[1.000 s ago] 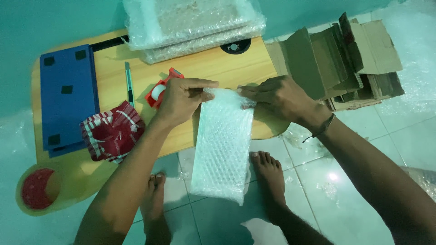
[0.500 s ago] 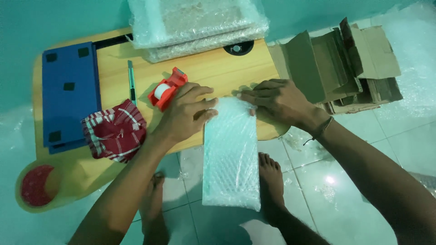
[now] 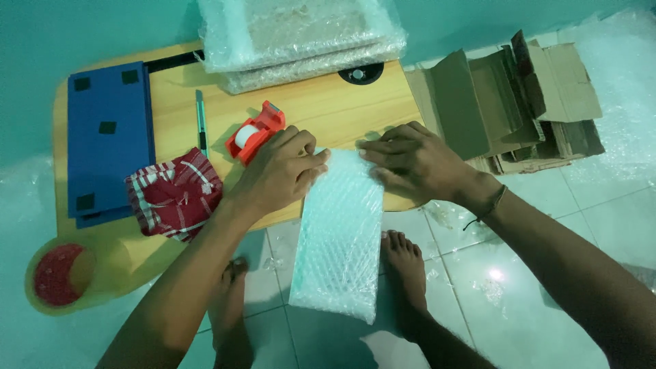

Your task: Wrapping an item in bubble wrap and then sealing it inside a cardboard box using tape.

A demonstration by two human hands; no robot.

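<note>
You are packing at home on a tiled floor [image 3: 547, 287], barefoot at a low wooden table [image 3: 328, 109], flattened cardboard boxes [image 3: 519, 102] just right of it.
</note>
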